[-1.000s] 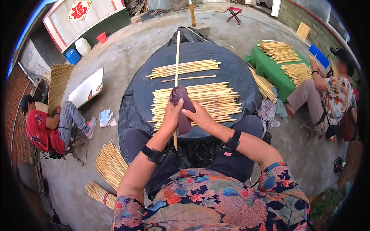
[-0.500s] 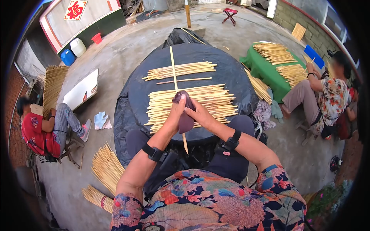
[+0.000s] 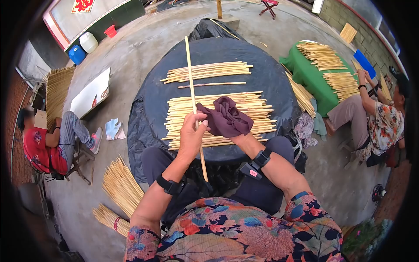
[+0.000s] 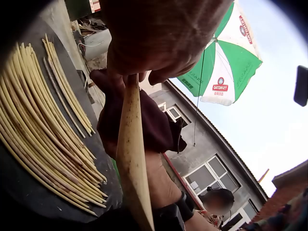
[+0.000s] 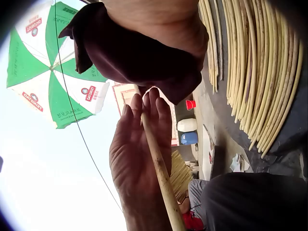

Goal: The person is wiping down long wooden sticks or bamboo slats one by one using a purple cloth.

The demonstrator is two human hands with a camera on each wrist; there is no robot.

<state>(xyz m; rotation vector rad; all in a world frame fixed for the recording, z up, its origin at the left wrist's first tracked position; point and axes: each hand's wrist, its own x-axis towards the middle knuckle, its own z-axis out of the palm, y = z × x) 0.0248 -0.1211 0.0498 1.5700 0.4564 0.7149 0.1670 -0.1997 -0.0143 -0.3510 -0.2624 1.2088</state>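
A long pale peeled stalk (image 3: 191,78) slants over the table toward my lap, its pointed end (image 3: 205,172) nearest me. Fingers and thumb of my left hand (image 3: 192,135) pinch it below its middle. My right hand (image 5: 156,19) grips a crumpled dark purple cloth (image 3: 227,117), which hides most of its fingers in the head view. The cloth's left edge is right beside the stalk and my left fingertips. Under both hands lies a wide row of similar stalks (image 3: 179,118) on the round table covered in black plastic (image 3: 152,94).
Beyond the row lie a smaller bundle (image 3: 209,71) and a single stalk (image 3: 211,84). More bundles (image 3: 122,183) stand on the floor at left. One person sits at left (image 3: 48,146), another at right (image 3: 379,113) beside a green-covered table (image 3: 301,74) with stalks.
My right hand and the cloth have moved right, off the stalk they were wrapped around; the cloth has opened out. My left hand now pinches the bare stalk, which leans further left at its far end.
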